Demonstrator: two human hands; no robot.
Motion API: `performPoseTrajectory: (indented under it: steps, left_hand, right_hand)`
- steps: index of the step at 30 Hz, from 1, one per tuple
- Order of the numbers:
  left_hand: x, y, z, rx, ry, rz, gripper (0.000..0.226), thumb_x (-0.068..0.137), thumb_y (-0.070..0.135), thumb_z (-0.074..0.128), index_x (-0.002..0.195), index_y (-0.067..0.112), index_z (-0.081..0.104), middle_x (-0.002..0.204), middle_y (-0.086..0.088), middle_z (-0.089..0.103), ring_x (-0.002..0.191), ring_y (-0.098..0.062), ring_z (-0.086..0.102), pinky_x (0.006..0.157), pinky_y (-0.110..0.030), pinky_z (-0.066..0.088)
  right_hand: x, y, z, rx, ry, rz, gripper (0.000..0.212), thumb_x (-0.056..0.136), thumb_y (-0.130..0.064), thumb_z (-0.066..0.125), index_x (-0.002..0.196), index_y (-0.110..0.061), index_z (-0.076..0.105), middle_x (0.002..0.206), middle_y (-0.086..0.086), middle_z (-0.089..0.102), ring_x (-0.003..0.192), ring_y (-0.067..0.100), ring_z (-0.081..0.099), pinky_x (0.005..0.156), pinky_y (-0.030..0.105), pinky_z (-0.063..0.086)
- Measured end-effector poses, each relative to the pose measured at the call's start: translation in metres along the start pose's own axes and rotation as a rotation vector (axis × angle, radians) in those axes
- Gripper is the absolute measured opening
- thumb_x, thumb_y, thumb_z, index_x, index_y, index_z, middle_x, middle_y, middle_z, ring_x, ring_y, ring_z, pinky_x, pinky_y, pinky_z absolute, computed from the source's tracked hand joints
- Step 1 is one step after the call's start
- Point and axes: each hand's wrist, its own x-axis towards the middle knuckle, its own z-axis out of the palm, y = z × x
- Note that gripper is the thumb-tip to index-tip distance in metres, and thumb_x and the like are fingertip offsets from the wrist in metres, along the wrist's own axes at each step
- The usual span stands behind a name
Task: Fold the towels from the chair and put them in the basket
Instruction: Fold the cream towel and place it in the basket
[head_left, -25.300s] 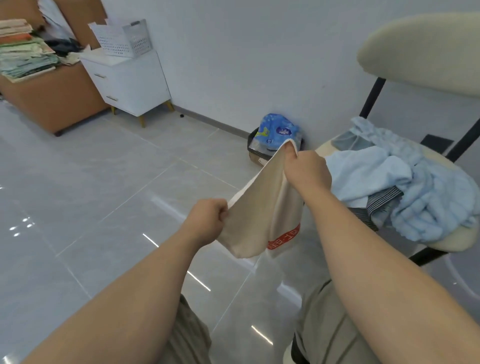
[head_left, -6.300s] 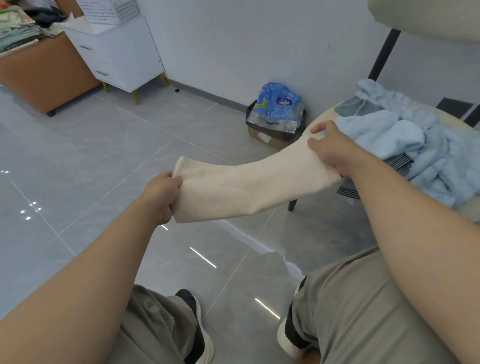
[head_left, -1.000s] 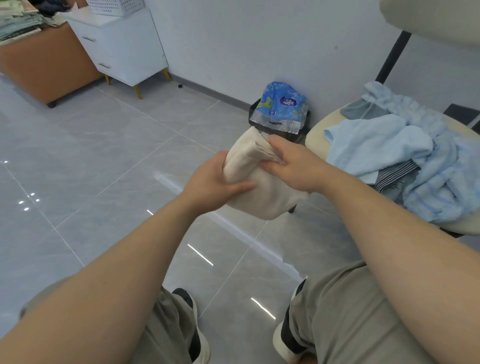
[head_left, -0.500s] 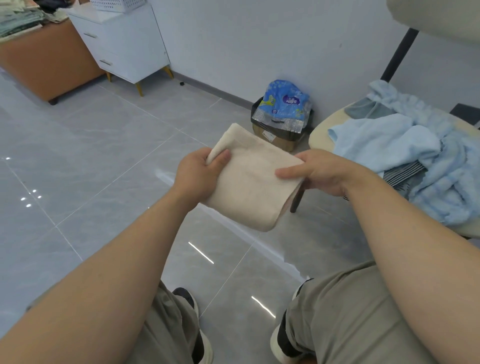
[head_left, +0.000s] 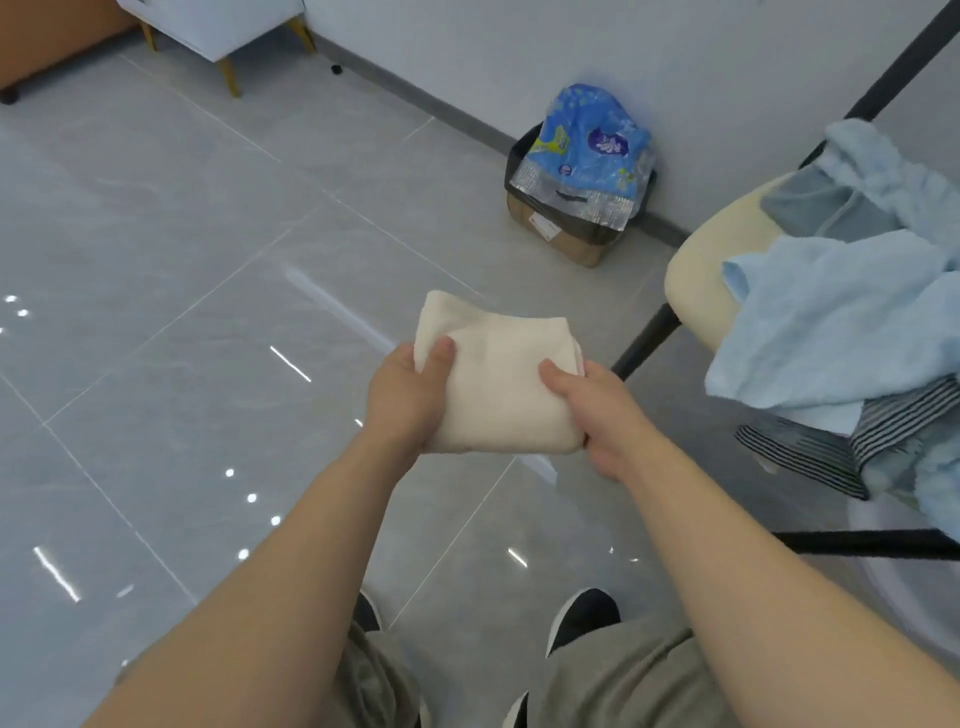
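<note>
A cream towel, folded into a small thick square, hangs in the air over the floor. My left hand grips its left edge, thumb on top. My right hand grips its right edge, thumb on top too. To the right stands a cream-seated chair piled with unfolded towels: a light blue towel, a grey-blue one and a striped one. No basket is in view.
A cardboard box with a blue plastic package on it stands by the wall. A white cabinet on gold legs is at the top left. Grey glossy floor tiles lie below. My knees and black shoes are at the bottom.
The view has tilted down toward the floor. Both hands have shifted to grip the folded cream towel at its two sides, and the towel now lies flatter and more compact.
</note>
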Motion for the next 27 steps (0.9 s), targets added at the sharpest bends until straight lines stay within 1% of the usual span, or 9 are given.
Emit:
performPoseTrajectory:
  steps: [2, 5, 8, 11, 15, 17, 20, 24, 27]
  left_hand:
    - [0.011, 0.001, -0.001, -0.008, -0.013, -0.079, 0.019, 0.099, 0.045, 0.052, 0.098, 0.028, 0.061, 0.098, 0.007, 0.067, 0.088, -0.012, 0.064, 0.073, -0.031, 0.054]
    - [0.014, 0.019, -0.026, -0.084, -0.017, -0.233, 0.031, 0.097, 0.051, 0.053, 0.113, 0.026, 0.062, 0.107, 0.005, 0.069, 0.096, -0.017, 0.067, 0.083, -0.040, 0.057]
    - [-0.003, 0.075, -0.070, -0.141, 0.012, -0.286, 0.030, 0.097, 0.050, 0.053, 0.116, 0.027, 0.061, 0.110, 0.005, 0.068, 0.098, -0.018, 0.066, 0.087, -0.043, 0.057]
    - [-0.035, 0.153, -0.124, -0.160, 0.004, -0.323, 0.032, 0.099, 0.046, 0.052, 0.119, 0.022, 0.060, 0.110, 0.002, 0.068, 0.097, -0.019, 0.066, 0.080, -0.038, 0.057]
    - [-0.085, 0.264, -0.209, -0.148, -0.018, -0.367, 0.030, 0.101, 0.044, 0.051, 0.118, 0.020, 0.058, 0.113, -0.001, 0.067, 0.097, -0.021, 0.066, 0.076, -0.037, 0.056]
    - [-0.111, 0.310, -0.249, -0.153, -0.008, -0.406, 0.029, 0.101, 0.042, 0.051, 0.117, 0.019, 0.058, 0.113, -0.003, 0.067, 0.094, -0.022, 0.066, 0.075, -0.036, 0.056]
    - [-0.135, 0.368, -0.302, -0.229, 0.011, -0.422, 0.023, 0.102, 0.038, 0.053, 0.109, 0.016, 0.057, 0.102, -0.002, 0.067, 0.084, -0.020, 0.066, 0.065, -0.032, 0.054]
    - [-0.127, 0.408, -0.352, -0.297, 0.052, -0.381, 0.026, 0.101, 0.036, 0.056, 0.113, 0.012, 0.056, 0.104, -0.003, 0.067, 0.084, -0.020, 0.066, 0.063, -0.031, 0.053]
    - [-0.100, 0.432, -0.373, -0.239, 0.080, -0.295, 0.027, 0.101, 0.035, 0.056, 0.116, 0.012, 0.055, 0.108, -0.005, 0.067, 0.087, -0.021, 0.065, 0.065, -0.031, 0.053]
  right_hand:
    - [0.009, -0.008, 0.011, -0.076, 0.094, -0.036, 0.024, 0.096, -0.028, 0.062, 0.117, -0.015, 0.063, 0.106, -0.001, 0.072, 0.095, 0.018, 0.069, 0.080, 0.032, 0.055]
    - [0.004, -0.042, 0.037, -0.305, 0.159, -0.047, 0.022, 0.098, -0.039, 0.057, 0.108, -0.020, 0.061, 0.097, -0.008, 0.067, 0.089, 0.014, 0.064, 0.075, 0.030, 0.051]
    - [-0.031, -0.092, 0.070, -0.480, 0.157, -0.025, 0.032, 0.097, -0.050, 0.050, 0.107, -0.021, 0.061, 0.096, -0.008, 0.067, 0.087, 0.012, 0.063, 0.069, 0.028, 0.048]
    - [-0.085, -0.153, 0.107, -0.495, 0.121, 0.076, 0.045, 0.097, -0.057, 0.046, 0.108, -0.018, 0.065, 0.097, -0.004, 0.069, 0.087, 0.015, 0.063, 0.071, 0.030, 0.048]
    - [-0.170, -0.248, 0.161, -0.440, 0.051, 0.227, 0.051, 0.095, -0.059, 0.051, 0.111, -0.014, 0.066, 0.104, 0.003, 0.071, 0.096, 0.022, 0.067, 0.087, 0.036, 0.055]
    - [-0.209, -0.293, 0.186, -0.418, 0.031, 0.263, 0.048, 0.094, -0.056, 0.056, 0.112, -0.013, 0.064, 0.103, 0.004, 0.070, 0.093, 0.022, 0.068, 0.080, 0.034, 0.056]
    - [-0.247, -0.356, 0.230, -0.359, -0.057, 0.228, 0.037, 0.094, -0.047, 0.062, 0.107, -0.013, 0.064, 0.096, 0.001, 0.071, 0.082, 0.019, 0.069, 0.063, 0.026, 0.053]
    - [-0.256, -0.410, 0.276, -0.399, -0.079, 0.089, 0.029, 0.094, -0.042, 0.064, 0.101, -0.014, 0.066, 0.095, 0.002, 0.071, 0.077, 0.015, 0.066, 0.059, 0.024, 0.050]
    - [-0.244, -0.439, 0.303, -0.430, -0.087, 0.007, 0.025, 0.096, -0.038, 0.062, 0.095, -0.013, 0.066, 0.094, 0.001, 0.071, 0.078, 0.015, 0.066, 0.060, 0.025, 0.049]
